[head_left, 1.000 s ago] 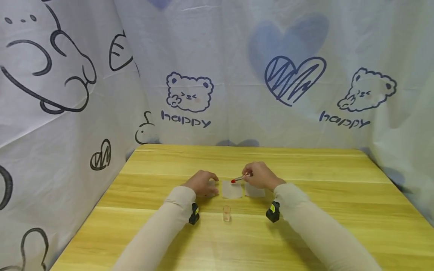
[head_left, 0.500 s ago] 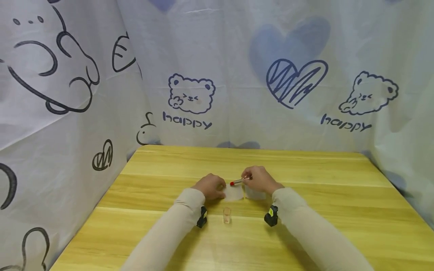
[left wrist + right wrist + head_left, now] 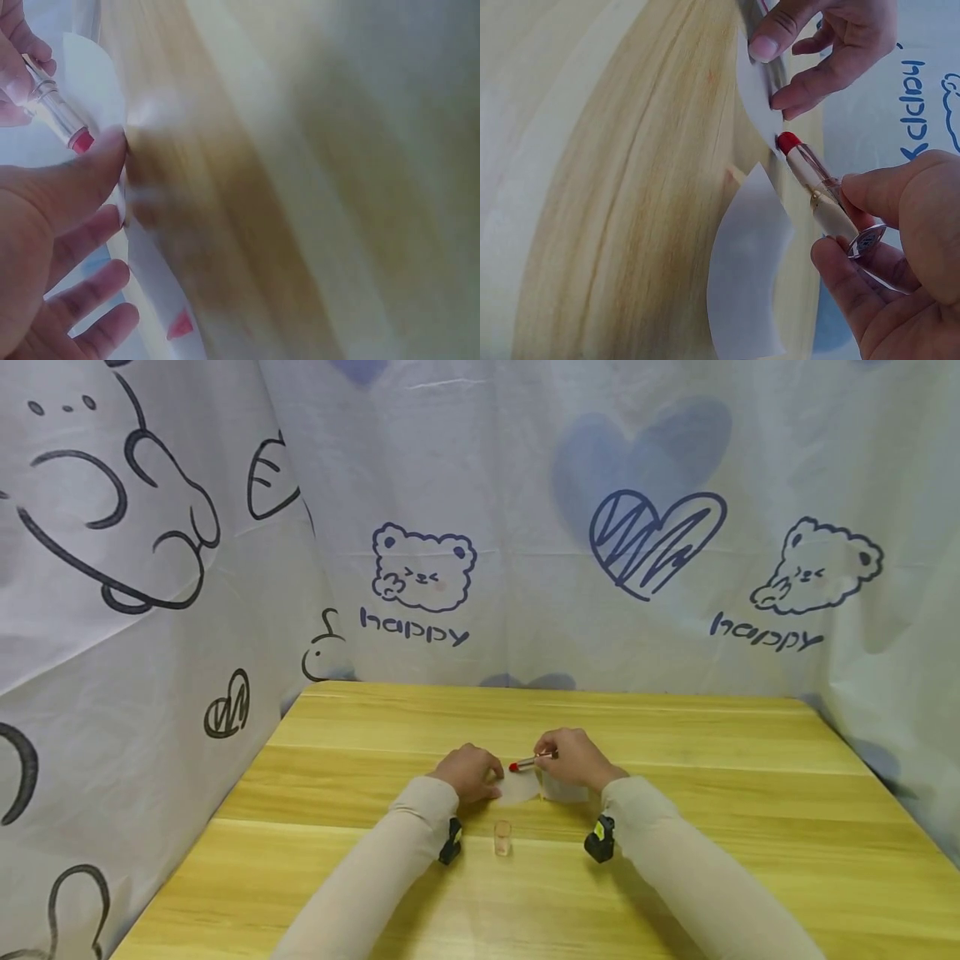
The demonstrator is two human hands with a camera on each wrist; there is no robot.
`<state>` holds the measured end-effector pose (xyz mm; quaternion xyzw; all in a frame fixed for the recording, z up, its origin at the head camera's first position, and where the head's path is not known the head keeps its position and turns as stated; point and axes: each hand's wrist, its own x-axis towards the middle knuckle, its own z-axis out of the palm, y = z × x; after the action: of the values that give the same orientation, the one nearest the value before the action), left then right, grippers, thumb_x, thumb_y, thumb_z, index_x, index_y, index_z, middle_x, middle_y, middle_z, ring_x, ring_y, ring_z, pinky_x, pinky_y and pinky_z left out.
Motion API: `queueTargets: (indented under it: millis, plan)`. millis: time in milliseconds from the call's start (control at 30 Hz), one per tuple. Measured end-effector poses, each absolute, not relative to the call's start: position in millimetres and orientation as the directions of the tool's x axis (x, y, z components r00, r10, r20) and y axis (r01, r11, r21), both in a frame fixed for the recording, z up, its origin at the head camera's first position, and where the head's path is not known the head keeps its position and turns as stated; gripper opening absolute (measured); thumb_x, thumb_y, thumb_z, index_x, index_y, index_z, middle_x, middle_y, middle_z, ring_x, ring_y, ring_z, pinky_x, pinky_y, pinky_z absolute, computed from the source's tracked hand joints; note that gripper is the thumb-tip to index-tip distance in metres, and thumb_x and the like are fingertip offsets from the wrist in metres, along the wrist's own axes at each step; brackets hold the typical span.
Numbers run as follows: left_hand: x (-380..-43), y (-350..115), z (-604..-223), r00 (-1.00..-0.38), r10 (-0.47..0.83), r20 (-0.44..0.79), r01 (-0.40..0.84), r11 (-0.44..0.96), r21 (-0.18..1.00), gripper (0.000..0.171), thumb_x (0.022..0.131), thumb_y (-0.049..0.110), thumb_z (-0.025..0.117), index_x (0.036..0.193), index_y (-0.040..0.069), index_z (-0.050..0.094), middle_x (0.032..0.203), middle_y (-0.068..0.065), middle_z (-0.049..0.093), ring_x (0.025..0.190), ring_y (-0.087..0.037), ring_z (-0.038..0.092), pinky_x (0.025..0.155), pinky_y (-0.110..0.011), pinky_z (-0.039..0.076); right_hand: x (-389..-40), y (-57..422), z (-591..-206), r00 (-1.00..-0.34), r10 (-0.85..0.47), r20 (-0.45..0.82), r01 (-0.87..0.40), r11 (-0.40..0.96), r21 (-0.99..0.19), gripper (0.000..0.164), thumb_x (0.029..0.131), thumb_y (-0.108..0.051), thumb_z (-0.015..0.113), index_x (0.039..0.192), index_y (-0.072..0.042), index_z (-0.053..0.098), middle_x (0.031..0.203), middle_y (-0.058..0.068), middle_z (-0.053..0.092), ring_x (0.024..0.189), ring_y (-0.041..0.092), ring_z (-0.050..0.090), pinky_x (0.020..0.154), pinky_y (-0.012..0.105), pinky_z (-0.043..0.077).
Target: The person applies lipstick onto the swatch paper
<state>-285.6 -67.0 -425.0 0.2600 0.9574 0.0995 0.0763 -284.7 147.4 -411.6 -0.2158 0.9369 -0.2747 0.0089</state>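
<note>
Head view: worn camera, high and set back, facing forward and down across the table point(image 3: 675, 752) to the cloth point(image 3: 525, 468); widest of three. Left wrist view: close range, at the left hand point(image 3: 467, 772); frame mostly table, grain slanting. Right wrist view: close range, at the right hand point(image 3: 576, 757), facing toward the left hand, cloth turned sideways along right edge. Common to all three: lipstick point(image 3: 826, 204), paper point(image 3: 746, 255), part of each hand. Cloth print: shared by head and right wrist views.

Beige sleeves point(image 3: 367, 872) — black wrist cameras point(image 3: 451, 843)
</note>
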Motion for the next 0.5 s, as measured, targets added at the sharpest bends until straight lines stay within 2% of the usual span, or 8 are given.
queueTargets:
  millis: [233,500]
  plan:
    - [-283.3,-68.6,-425.1,-0.86,0.494,-0.124,0.46,0.858,0.23,0.034,0.081,0.04,0.078,0.107,0.019,0.074,0.112,-0.002,0.068,0.103,-0.024,0.063,0.089,-0.038,0.05,-286.0,145.6,-415.9,-0.908,-0.408,0.096,-0.394,0.752,-0.529,0.012,0.091,-0.013,0.068,0.1,-0.005,0.072,0.088,0.002,0.067,0.08,0.015,0.061,0.071,0.034,0.053]
    - [-289.7,-69.1,-427.8,-0.852,0.512,-0.108,0.485,0.85,0.204,0.037,0.079,0.038,0.08,0.111,0.02,0.074,0.115,-0.001,0.068,0.107,-0.024,0.062,0.093,-0.039,0.049,-287.5,146.0,-417.1,-0.897,-0.422,0.129,-0.422,0.737,-0.527,0.015,0.092,-0.012,0.067,0.102,-0.002,0.071,0.091,0.004,0.068,0.083,0.018,0.062,0.074,0.037,0.053]
